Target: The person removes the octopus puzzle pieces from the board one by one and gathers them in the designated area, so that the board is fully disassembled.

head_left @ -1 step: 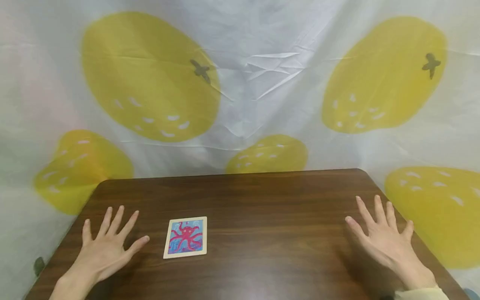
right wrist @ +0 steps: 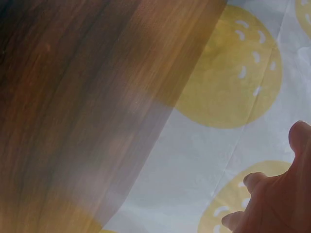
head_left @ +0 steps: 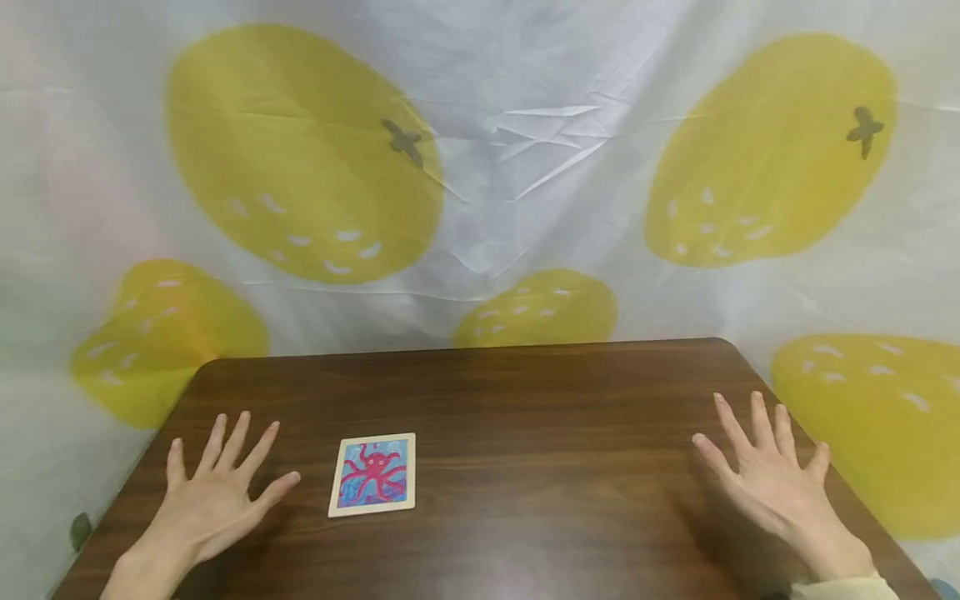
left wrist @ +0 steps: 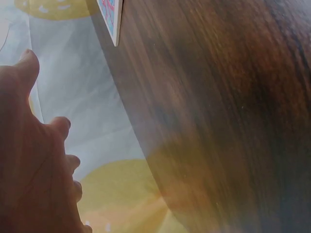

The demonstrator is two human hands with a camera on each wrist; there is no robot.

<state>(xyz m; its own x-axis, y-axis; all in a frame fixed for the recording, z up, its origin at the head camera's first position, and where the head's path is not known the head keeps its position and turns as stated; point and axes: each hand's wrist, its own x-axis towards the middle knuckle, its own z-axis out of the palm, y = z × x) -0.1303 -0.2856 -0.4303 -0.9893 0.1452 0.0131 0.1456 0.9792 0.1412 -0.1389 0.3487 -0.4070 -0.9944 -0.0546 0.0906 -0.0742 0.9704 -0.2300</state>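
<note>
A flat rectangular picture (head_left: 372, 474) with a cream border lies on the brown wooden table (head_left: 525, 467), left of centre. It shows a pinkish-red octopus on blue. Just to its left is my left hand (head_left: 210, 504), back upward, with fingers and thumb spread and holding nothing. Over the table's right side my right hand (head_left: 780, 492) is likewise spread, holds nothing and is well apart from the picture. In the left wrist view, one corner of the picture (left wrist: 112, 19) shows at the top edge.
A white cloth (head_left: 540, 192) printed with large yellow fruit shapes hangs behind the table and along its sides. The table's far edge runs close to this cloth. A pale sleeve (head_left: 843, 589) covers the right wrist.
</note>
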